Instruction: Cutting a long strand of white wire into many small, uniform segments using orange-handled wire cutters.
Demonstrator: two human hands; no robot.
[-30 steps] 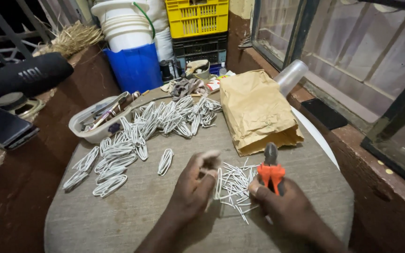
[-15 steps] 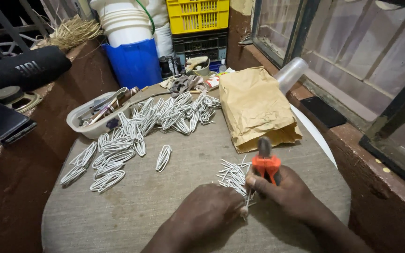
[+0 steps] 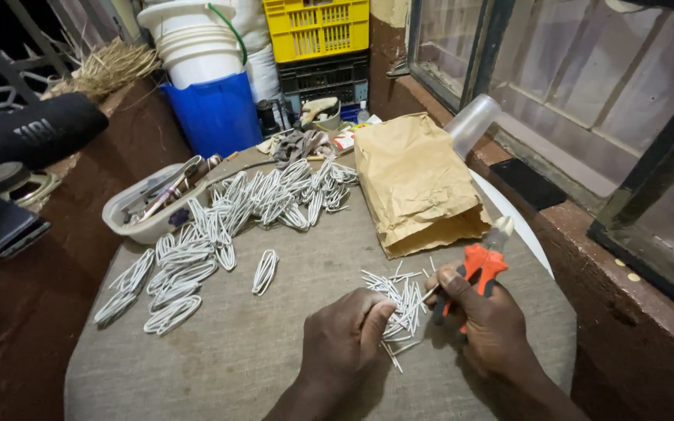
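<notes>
Short white wire pieces point(image 3: 399, 300), loose pile on the grey cloth-covered table point(image 3: 274, 343), near its front edge between both hands; left hand point(image 3: 345, 339) rests on the pile's left side, fingers curled together pinching some pieces. Right hand point(image 3: 489, 320) just right of the pile, fingers clamped round orange-handled pliers point(image 3: 477, 269), nose pointing up-right. Beyond: brown paper bag point(image 3: 415, 183), bent white wire loops point(image 3: 220, 226), clear plastic tub point(image 3: 146, 206).
</notes>
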